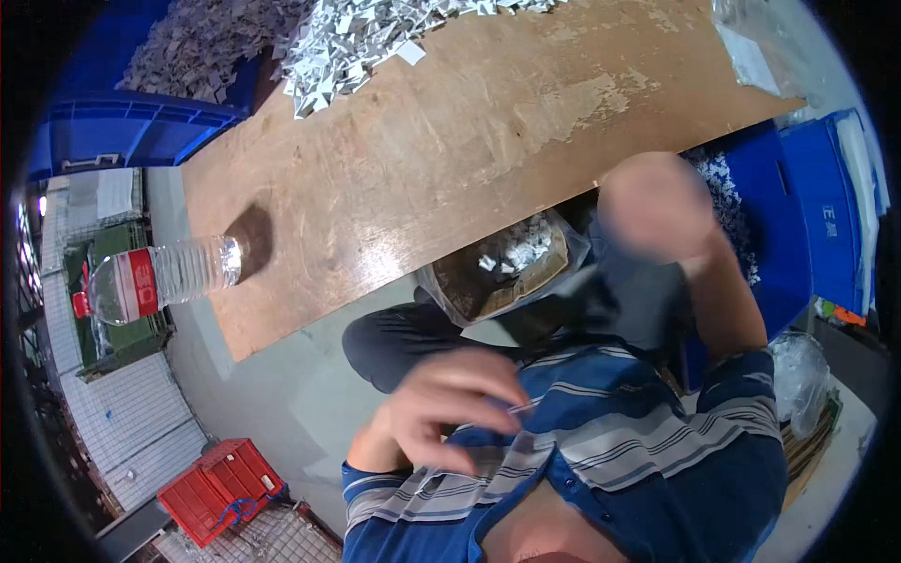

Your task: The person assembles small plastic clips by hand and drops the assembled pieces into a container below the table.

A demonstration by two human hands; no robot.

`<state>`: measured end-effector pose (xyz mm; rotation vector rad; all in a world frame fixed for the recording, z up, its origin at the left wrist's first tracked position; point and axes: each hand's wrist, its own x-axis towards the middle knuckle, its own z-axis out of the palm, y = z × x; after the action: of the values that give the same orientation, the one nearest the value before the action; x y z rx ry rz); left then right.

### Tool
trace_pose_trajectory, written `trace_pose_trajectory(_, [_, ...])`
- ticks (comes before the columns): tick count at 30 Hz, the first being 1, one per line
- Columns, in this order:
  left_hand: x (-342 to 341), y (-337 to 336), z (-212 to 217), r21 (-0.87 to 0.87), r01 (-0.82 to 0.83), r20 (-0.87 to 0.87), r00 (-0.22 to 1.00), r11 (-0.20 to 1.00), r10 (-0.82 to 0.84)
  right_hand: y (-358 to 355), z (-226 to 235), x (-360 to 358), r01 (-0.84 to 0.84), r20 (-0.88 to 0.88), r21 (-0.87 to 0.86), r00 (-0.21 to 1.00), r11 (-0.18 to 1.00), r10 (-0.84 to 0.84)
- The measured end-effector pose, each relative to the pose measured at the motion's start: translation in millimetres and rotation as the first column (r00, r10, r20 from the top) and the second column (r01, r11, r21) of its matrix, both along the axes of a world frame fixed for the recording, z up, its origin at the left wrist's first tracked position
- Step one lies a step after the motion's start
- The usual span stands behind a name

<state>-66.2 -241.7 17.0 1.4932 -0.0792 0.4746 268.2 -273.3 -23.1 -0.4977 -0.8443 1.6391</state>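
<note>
My left hand (455, 403) is raised in front of my striped shirt, its fingers apart and slightly blurred, with nothing visible in them. Close to the table's front edge, motion smears my right hand (657, 206); its fingers cannot be made out, nor whether it holds anything. Beside that hand, on the right, is a blue bin (770, 188) with small white pieces (718, 174) inside. Between my knees and the table sits a lined cardboard box (540, 277) containing some small white pieces. A heap of flat white pieces (347, 47) lies on the far side of the wooden table (422, 169).
A transparent plastic bottle (174, 277) with a red label and cap stands at the table's left end. Another blue bin (141, 131), full of pieces, is at the far left. Red crates (221, 488) are at lower left; plastic bags (798, 380) lie at the right.
</note>
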Motion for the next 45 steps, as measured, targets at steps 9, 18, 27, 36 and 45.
trace_pose_trajectory(9, [20.2, -31.1, -8.0, -0.281, 0.636, 0.176, 0.77, 0.719, -0.613, -144.3, -138.8, 156.0, 0.897, 0.875, -0.162, 0.323, 0.411, -0.36])
trace_pose_trajectory(18, [21.3, -17.4, 27.2, -0.184, 0.878, 0.33, 0.479, 0.442, -0.814, -104.4, -55.2, 86.2, 0.717, 0.843, 0.538, -0.463, 0.443, -0.275])
trace_pose_trajectory(27, [55.2, -56.5, 35.7, 0.275, 0.375, 0.231, 0.868, 0.886, -0.439, -0.4, 10.7, 25.2, 0.181, 0.581, 0.813, -0.197, 0.553, -0.79])
trace_pose_trajectory(36, [73.5, -104.9, -35.5, 0.147, 0.26, 0.11, 0.955, 0.955, -0.277, 31.2, -21.6, 7.6, 0.23, 0.504, 0.862, -0.28, 0.452, -0.817])
trace_pose_trajectory(45, [52.3, -71.4, -18.7, 0.249, 0.045, 0.143, 0.986, 0.967, -0.083, 23.8, -30.6, 16.9, 0.149, 0.512, 0.858, -0.325, 0.491, -0.795])
